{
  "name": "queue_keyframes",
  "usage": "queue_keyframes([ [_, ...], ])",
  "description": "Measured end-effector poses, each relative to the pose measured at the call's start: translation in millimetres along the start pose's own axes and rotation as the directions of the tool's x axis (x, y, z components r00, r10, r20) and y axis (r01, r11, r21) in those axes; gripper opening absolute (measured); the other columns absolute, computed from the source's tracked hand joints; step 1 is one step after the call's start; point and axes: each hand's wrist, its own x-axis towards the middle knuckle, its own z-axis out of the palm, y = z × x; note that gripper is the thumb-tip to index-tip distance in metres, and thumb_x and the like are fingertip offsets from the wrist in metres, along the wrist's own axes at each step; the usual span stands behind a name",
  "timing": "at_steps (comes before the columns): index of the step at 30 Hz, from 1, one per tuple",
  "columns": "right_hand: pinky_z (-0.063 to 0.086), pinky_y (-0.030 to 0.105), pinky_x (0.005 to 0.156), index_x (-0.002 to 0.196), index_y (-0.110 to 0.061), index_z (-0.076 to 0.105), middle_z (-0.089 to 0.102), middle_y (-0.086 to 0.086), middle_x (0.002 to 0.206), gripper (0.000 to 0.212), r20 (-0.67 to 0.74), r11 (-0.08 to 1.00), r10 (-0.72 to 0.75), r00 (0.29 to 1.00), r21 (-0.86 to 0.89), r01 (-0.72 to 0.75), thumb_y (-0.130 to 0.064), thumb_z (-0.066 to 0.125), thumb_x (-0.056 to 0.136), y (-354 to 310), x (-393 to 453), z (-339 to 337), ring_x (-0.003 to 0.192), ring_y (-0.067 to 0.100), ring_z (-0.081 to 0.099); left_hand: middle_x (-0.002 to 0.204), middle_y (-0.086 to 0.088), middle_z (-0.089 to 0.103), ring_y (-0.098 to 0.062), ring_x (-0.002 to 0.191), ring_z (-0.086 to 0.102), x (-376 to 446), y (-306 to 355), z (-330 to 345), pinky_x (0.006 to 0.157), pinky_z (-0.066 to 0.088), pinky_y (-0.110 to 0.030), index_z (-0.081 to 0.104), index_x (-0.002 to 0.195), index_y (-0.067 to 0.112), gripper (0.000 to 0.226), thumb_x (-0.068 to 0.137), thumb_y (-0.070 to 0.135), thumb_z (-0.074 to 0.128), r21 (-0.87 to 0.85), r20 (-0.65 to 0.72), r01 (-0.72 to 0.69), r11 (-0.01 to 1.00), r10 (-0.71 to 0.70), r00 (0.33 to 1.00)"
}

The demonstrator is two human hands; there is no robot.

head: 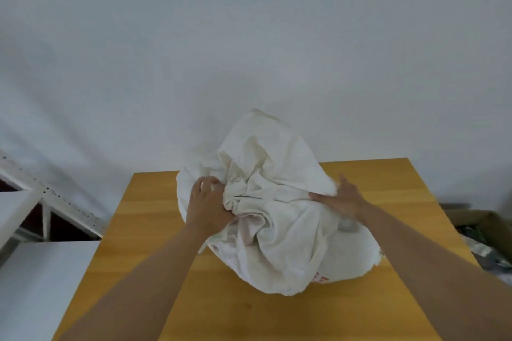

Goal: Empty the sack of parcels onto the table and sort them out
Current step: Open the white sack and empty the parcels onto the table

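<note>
Now we are looking at the sack (277,210), a crumpled white woven bag, sitting on the wooden table (155,235) toward its far half, bulging low on the near-right side and rising to a slack peak at the back. Red print is showing along its lower front edge — too small for us to read. No parcels are lying out on the tabletop; a greyish shape is showing faintly through the cloth under the right wrist.

Our left hand (206,203) is gripping a bunched fold of the sack at its left flank, fingers curled into the fabric. Our right hand (342,198) is holding the sack's right shoulder — thumb hooked into a fold, fingers wrapping round the far side.

White metal shelving (41,199) is standing left of the table. A cardboard box (482,225) with dark clutter is sitting at the right. A white wall (249,36) is filling the background.
</note>
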Motion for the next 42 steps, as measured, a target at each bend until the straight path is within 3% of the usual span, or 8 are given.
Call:
queue_keyframes([
  [6, 0.021, 0.061, 0.115, 0.154, -0.032, -0.015, -0.002, 0.006, 0.164, 0.163, 0.108, 0.982, 0.102, 0.989, 0.145, -0.117, -0.091, 0.071, 0.029, 34, 11, 3, 0.149, 0.036, 0.009, 0.13, 0.003, 0.032, -0.018, 0.11, 0.051, -19, -29, 13, 0.079, 0.046, -0.032, 0.057, 0.116, 0.019, 0.078, 0.056, 0.066, 0.038, -0.269, 0.039, 0.016, 0.963, -0.006, 0.999],
  [12, 0.019, 0.054, 0.118, 0.155, -0.028, -0.013, 0.004, 0.0, 0.164, 0.158, 0.195, 0.996, -0.073, 0.978, 0.057, 0.063, -0.084, 0.078, 0.038, 28, 27, -3, 0.15, 0.029, 0.009, 0.12, 0.009, 0.038, -0.016, 0.124, 0.037, -38, -48, 29, 0.102, 0.039, -0.034, 0.046, 0.095, 0.048, 0.038, 0.06, 0.062, 0.041, -0.424, 0.191, 0.073, 0.903, 0.01, 0.982],
  [15, 0.022, 0.05, 0.118, 0.154, -0.03, -0.013, 0.009, -0.003, 0.163, 0.142, 0.257, 0.983, -0.148, 0.955, 0.14, 0.115, -0.065, 0.084, 0.056, 23, 30, -4, 0.149, 0.026, 0.014, 0.123, 0.015, 0.043, -0.023, 0.128, 0.04, -38, -58, 38, 0.106, 0.037, -0.039, 0.053, 0.111, 0.046, 0.058, 0.06, 0.066, 0.035, -0.364, 0.225, 0.12, 0.924, -0.038, 0.974],
  [19, 0.036, 0.047, 0.111, 0.156, -0.031, 0.002, 0.03, -0.004, 0.156, 0.148, 0.256, 0.959, -0.099, 0.961, 0.284, 0.024, -0.072, 0.087, 0.042, 32, 35, 15, 0.139, 0.026, 0.037, 0.144, 0.0, 0.043, -0.029, 0.137, 0.033, -30, -68, 58, 0.11, 0.031, -0.049, 0.055, 0.133, 0.027, 0.087, 0.062, 0.07, 0.03, -0.175, 0.207, 0.174, 0.969, -0.137, 0.969],
  [24, 0.047, 0.037, 0.087, 0.123, -0.026, 0.062, 0.067, -0.007, 0.117, 0.07, 0.222, 0.933, -0.154, 0.963, 0.353, 0.068, -0.053, 0.086, 0.064, 33, 30, 21, 0.105, 0.016, 0.062, 0.132, -0.002, 0.052, -0.023, 0.128, 0.039, -27, -69, 77, 0.107, 0.037, -0.043, 0.063, 0.117, 0.031, 0.065, 0.069, 0.068, 0.039, -0.273, 0.21, 0.152, 0.95, -0.095, 0.973],
  [33, 0.037, 0.031, 0.063, 0.084, 0.004, 0.061, 0.061, 0.012, 0.079, 0.024, -0.056, 0.948, -0.249, 0.967, 0.19, 0.255, -0.019, 0.062, 0.09, 3, 14, 12, 0.072, 0.021, 0.054, 0.153, 0.0, 0.03, -0.027, 0.147, 0.007, -46, -54, 91, 0.119, 0.018, -0.044, 0.032, 0.148, 0.022, 0.089, 0.071, 0.067, 0.03, -0.153, 0.191, 0.071, 0.986, -0.041, 0.981],
  [38, 0.036, 0.038, 0.062, 0.076, 0.0, 0.05, 0.054, 0.009, 0.078, 0.017, -0.217, 0.87, -0.492, 0.843, -0.122, 0.477, -0.009, 0.053, 0.09, -48, -2, 5, 0.073, 0.026, 0.052, 0.144, -0.019, 0.043, -0.043, 0.135, 0.018, -73, -45, 120, 0.106, 0.037, -0.057, 0.015, 0.15, 0.014, 0.09, 0.077, 0.066, 0.027, 0.055, 0.302, 0.066, 0.996, -0.079, 0.95],
  [42, 0.027, 0.032, 0.059, 0.072, -0.013, 0.043, 0.048, 0.0, 0.074, 0.016, -0.318, 0.701, -0.711, 0.627, -0.398, 0.592, -0.005, 0.052, 0.082, -87, -25, 0, 0.077, 0.03, 0.052, 0.152, -0.012, 0.032, -0.029, 0.141, 0.028, -91, 6, 122, 0.115, 0.023, -0.035, 0.019, 0.151, 0.008, 0.097, 0.085, 0.077, 0.035, -0.129, 0.328, 0.265, 0.956, -0.211, 0.921],
])
